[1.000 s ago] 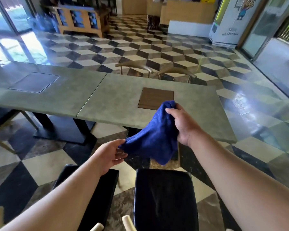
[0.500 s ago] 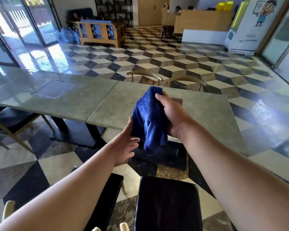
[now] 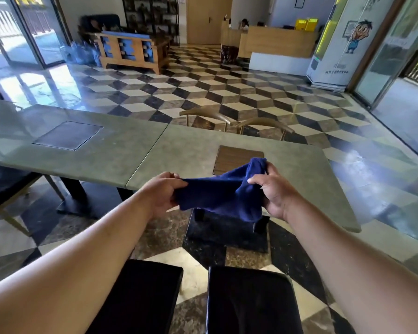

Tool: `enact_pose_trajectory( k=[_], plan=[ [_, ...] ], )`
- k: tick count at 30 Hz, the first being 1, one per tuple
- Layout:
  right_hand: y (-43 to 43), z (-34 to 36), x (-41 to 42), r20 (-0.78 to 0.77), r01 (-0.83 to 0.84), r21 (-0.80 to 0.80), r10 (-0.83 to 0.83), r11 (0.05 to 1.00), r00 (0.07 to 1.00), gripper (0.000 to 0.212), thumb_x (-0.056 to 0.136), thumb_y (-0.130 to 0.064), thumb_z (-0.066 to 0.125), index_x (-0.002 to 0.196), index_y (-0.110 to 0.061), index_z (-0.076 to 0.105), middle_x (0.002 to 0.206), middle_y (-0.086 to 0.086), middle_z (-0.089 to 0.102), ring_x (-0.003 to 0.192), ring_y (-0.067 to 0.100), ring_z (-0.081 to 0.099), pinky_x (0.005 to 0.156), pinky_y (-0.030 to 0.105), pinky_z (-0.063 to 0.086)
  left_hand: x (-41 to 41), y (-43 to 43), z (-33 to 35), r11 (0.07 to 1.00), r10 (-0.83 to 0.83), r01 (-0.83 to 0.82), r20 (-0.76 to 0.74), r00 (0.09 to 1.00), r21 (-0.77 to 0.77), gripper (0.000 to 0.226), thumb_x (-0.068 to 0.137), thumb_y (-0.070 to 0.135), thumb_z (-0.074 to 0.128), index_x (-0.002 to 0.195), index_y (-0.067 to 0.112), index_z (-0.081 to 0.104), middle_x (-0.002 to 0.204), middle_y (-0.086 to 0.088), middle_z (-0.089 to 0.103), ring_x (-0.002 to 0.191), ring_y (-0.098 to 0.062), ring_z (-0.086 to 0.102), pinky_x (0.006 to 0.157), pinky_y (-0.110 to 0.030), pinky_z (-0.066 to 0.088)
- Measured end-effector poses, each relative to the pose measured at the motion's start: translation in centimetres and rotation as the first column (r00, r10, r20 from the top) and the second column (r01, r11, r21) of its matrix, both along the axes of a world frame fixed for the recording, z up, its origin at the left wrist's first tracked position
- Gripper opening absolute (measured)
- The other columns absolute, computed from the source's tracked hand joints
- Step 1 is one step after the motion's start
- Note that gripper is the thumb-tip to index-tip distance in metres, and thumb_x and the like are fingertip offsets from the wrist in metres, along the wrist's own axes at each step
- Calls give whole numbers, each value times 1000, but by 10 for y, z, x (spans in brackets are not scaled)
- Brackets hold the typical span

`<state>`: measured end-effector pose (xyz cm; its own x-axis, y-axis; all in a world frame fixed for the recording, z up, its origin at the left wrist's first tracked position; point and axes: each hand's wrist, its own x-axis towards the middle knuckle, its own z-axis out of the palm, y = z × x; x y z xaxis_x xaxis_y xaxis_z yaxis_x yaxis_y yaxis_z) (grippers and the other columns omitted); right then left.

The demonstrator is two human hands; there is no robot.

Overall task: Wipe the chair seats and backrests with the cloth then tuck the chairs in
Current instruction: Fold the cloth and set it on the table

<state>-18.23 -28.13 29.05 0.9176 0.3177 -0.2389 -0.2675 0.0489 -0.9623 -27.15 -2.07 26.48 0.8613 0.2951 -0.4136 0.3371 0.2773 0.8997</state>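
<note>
I had the blue cloth [image 3: 221,195] stretched between both hands above the near edge of the worktop [image 3: 188,150]: my left hand [image 3: 163,195] was pinched closed on its 9 o'clock end, my right hand [image 3: 272,191] closed on the bunched 3 o'clock end. The two dark chair seats [image 3: 249,302] sat at 6 o'clock, pulled clear of the worktop. I judged the wiping not yet begun, with seats, backrests and tucking in all left.
</note>
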Motion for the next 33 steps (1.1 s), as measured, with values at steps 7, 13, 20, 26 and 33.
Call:
enact_pose_trajectory(
  k=[7, 13, 20, 26, 33],
  plan=[
    [60, -11, -29, -94, 77, -160, -93, 984, 991, 47, 92, 10, 52, 121, -28, 57, 106, 10, 71, 87, 29, 66, 70, 37, 52, -1, 102, 12, 995, 86, -87, 17, 996, 49, 22, 100, 3, 58, 93, 23, 55, 85, -5, 62, 72, -21, 60, 54, -32, 47],
    [100, -5, -47, -63, 59, -301, -81, 952, 995, 29, 94, 3, 57, 105, -23, 63, 92, 4, 67, 76, 21, 57, 65, 35, 39, -23, 163, 7, 990, 57, -58, 15, 998, 131, 25, 99, 2, 57, 90, 22, 67, 83, -6, 68, 73, -22, 61, 57, -32, 47],
    [133, 7, -61, 17, 56, -228, -53, 972, 998, 36, 91, 13, 57, 116, -13, 62, 96, 15, 62, 78, 24, 57, 68, 35, 47, -42, 190, 8, 985, -99, 96, 17, 995, 141, 25, 93, 0, 69, 108, 17, 81, 100, -6, 78, 93, -22, 70, 65, -28, 56],
    [140, 18, -61, 273, 89, -893, 374, 442, 886, 40, 83, 6, 54, 110, -17, 73, 110, 5, 69, 98, 26, 64, 81, 30, 49, -46, 198, 17, 354, -320, 329, -217, 922, 875, 23, 86, 16, 77, 105, 29, 81, 97, 8, 73, 86, -12, 64, 71, -25, 47],
    [139, 24, -58, 194, 172, -981, 508, 91, 839, 19, 95, -22, 58, 90, -13, 74, 94, 10, 71, 86, 30, 64, 70, 35, 51, -44, 201, 20, 22, -276, 341, -323, 906, 940, 12, 92, 33, 70, 92, 26, 79, 96, 5, 67, 91, -22, 65, 77, -35, 54]
  ],
)
